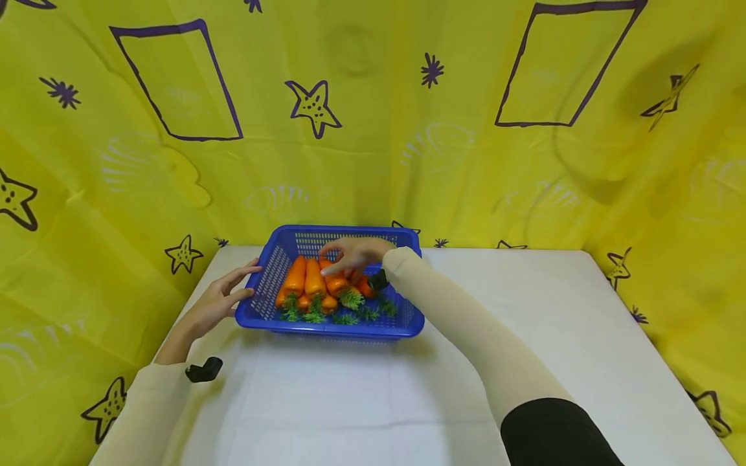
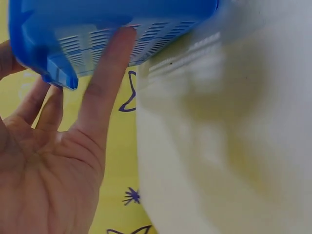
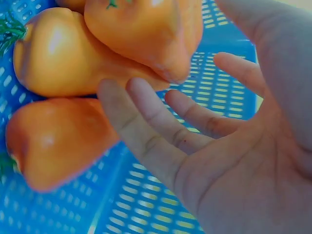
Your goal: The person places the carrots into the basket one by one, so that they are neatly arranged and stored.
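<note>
A blue plastic basket (image 1: 332,327) holds several orange carrots (image 1: 315,278) with green leafy tops; they look like toy ones. My left hand (image 1: 214,304) is at the basket's left side, its fingers fairly straight and touching the rim. One long digit of the left hand (image 2: 53,161) lies against the slotted wall in the left wrist view. My right hand (image 1: 358,251) reaches into the basket above the carrots. In the right wrist view the fingers of the right hand (image 3: 234,151) are spread and loosely bent, close to the carrots (image 3: 58,136), with nothing gripped.
The basket stands toward the back of a white table (image 1: 326,401). Behind and at both sides hangs a yellow curtain (image 1: 373,162) with starfish drawings. Each wrist carries a small black device (image 1: 204,369).
</note>
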`<state>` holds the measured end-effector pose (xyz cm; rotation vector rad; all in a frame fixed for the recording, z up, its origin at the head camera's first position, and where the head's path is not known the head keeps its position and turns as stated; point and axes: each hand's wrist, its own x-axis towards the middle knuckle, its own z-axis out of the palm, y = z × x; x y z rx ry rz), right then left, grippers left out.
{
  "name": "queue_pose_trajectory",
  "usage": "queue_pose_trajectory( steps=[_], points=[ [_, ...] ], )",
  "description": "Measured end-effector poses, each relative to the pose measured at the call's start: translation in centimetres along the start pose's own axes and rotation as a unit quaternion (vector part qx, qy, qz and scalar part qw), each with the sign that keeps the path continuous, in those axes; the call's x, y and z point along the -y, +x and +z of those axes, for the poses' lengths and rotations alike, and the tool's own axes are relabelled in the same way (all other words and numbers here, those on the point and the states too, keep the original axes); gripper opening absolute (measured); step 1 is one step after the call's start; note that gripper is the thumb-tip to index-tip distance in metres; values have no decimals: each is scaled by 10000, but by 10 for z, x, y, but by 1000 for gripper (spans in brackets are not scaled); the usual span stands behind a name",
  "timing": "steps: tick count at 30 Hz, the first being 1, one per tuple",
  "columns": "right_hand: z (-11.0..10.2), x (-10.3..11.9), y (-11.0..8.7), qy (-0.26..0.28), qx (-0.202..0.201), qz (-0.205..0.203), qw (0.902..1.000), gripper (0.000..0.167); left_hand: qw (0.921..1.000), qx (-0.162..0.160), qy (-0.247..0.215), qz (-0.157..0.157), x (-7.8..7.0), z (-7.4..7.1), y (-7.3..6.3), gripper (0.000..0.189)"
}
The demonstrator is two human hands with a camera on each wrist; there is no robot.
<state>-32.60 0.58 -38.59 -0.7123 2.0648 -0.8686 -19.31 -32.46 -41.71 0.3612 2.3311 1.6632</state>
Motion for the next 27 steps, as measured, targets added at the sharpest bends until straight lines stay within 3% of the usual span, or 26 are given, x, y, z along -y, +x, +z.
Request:
queue_pose_trajectory(
  steps=[6, 11, 18, 21, 25, 27],
  points=[
    [-10, 18, -14, -936, -114, -63, 9955, 86, 9969, 52, 776, -133, -20, -11, 0, 57],
    [-17, 23, -23, -1402, -242, -214, 9896, 90, 9954, 68, 929, -220, -36, -20, 5, 65],
    [-20, 21, -45, -2314, -800, -868, 9657, 85, 9923, 124, 1224, -131, -54, -20, 13, 69],
    [-21, 18, -61, -2537, -1172, -901, 9559, 85, 9834, -31, 1814, -99, -65, -18, 19, 72],
    [-24, 9, -89, -2778, -1650, -879, 9423, 88, 9590, -336, 2809, -173, -82, -9, 30, 81],
    [-25, 3, -102, -3028, -1887, -873, 9301, 89, 9473, -456, 3168, -122, -89, -2, 36, 84]
  ],
)
